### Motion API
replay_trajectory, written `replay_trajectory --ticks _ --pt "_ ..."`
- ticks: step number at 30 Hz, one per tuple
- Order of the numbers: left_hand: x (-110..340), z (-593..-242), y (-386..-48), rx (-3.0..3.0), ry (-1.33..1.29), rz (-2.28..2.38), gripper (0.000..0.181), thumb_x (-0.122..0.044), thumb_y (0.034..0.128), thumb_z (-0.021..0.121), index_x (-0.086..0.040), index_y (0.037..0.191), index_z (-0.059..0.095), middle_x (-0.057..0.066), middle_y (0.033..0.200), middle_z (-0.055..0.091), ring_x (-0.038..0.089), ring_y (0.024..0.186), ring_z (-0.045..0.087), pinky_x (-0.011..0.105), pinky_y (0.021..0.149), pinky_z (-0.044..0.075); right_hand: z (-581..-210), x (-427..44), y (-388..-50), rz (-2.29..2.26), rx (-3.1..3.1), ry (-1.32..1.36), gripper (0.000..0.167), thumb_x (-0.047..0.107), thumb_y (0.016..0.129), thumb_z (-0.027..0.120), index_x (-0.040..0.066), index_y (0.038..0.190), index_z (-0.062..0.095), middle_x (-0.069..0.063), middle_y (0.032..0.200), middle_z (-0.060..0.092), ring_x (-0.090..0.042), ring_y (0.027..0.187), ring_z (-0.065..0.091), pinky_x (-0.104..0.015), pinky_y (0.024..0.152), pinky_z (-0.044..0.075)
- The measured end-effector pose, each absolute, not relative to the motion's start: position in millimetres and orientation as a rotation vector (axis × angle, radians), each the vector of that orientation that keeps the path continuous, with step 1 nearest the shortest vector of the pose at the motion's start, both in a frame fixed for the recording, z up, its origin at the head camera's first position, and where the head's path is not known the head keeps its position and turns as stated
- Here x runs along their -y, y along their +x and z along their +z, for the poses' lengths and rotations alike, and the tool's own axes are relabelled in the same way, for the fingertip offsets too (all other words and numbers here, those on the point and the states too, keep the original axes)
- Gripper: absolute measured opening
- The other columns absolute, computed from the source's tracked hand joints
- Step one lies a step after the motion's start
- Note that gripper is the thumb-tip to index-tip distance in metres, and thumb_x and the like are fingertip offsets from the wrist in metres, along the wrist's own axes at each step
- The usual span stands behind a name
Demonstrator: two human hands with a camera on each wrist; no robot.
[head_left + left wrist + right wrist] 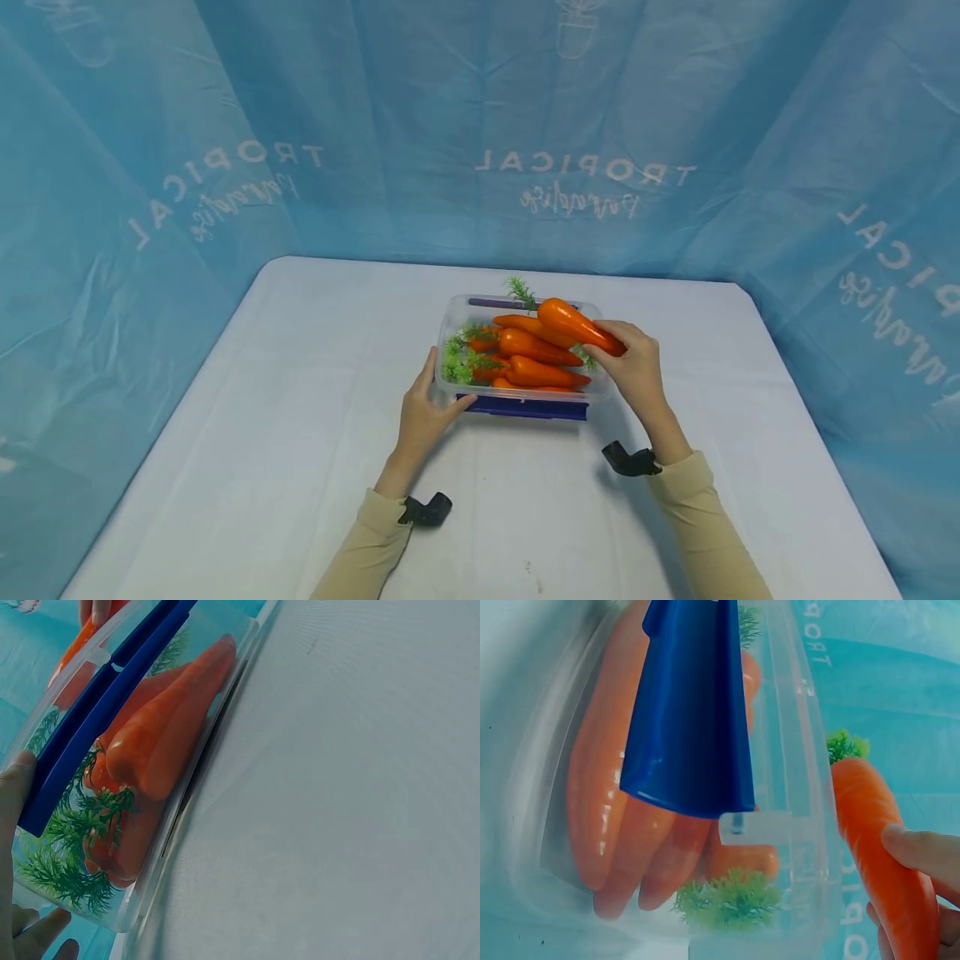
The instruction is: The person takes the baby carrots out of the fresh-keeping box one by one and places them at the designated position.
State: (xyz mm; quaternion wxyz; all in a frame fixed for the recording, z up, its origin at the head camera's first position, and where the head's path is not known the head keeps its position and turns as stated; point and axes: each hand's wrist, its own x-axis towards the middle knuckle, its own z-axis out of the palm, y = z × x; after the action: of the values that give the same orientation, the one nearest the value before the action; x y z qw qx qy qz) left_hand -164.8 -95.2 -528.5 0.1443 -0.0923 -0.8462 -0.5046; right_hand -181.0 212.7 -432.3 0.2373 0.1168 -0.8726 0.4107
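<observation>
A clear plastic food container (pixel 442 367) with blue clasps (pixel 525 407) stands on the table, holding several orange carrots (pixel 536 347) with green leafy tops. My left hand (pixel 422 417) grips its front left corner, the thumb by the front clasp and the fingers along the left side. In the left wrist view the thumb lies at the end of the blue clasp (pixel 105 712). Over the container's right side, my right hand (pixel 633 358) pinches one carrot (pixel 573 321) by its narrow end, its leafy top pointing to the back left. The right wrist view shows this carrot (pixel 881 847) above the rim.
A white cloth (pixel 300 400) covers the table around the container. Blue printed curtains (pixel 480 125) hang behind the table and at both sides. A black wrist camera (pixel 427 510) sits on the left wrist, another black camera (pixel 628 460) on the right.
</observation>
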Motion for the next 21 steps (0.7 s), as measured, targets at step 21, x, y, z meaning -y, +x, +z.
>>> replay_trajectory --ticks 21 --pt "96.0 -526.3 -164.9 2.411 -0.317 -1.445 0.097 -0.027 0.0733 0.082 0.0 0.149 0.027 0.022 0.15 0.035 0.036 0.137 0.038 0.05 0.112 0.035 -429.5 -236.8 -168.0 1.078 2.339 0.133 0.037 0.003 0.075 0.079 -0.003 0.11 0.069 -0.02 0.105 0.07 -0.033 0.095 0.065 0.0 0.083 0.043"
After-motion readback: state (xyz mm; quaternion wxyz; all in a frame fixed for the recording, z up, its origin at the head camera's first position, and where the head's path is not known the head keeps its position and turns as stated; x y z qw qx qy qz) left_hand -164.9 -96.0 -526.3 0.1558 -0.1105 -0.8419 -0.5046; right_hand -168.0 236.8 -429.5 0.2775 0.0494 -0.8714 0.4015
